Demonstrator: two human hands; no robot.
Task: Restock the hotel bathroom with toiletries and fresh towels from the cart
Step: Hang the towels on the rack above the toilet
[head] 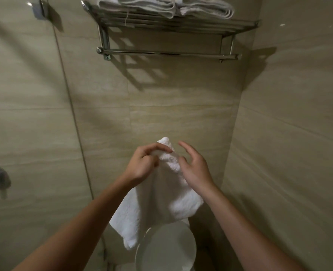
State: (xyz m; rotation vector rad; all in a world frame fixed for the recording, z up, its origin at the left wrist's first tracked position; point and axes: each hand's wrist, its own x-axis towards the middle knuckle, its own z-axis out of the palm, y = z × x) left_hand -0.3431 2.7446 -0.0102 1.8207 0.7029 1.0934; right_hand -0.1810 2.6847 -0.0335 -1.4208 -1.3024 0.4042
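Beneath the chrome towel rack (169,53) our left hand (142,165) pinches the white towel (155,208); the open right hand (197,171) should catch its far corner

A white terry towel (157,202) hangs unfolded. Its top corner is bunched and pinched in the left grip (143,165), and the rest droops down and to the left, one corner lowest. High above it, folded towels (167,6), also white, lie side by side on the rack (173,26).
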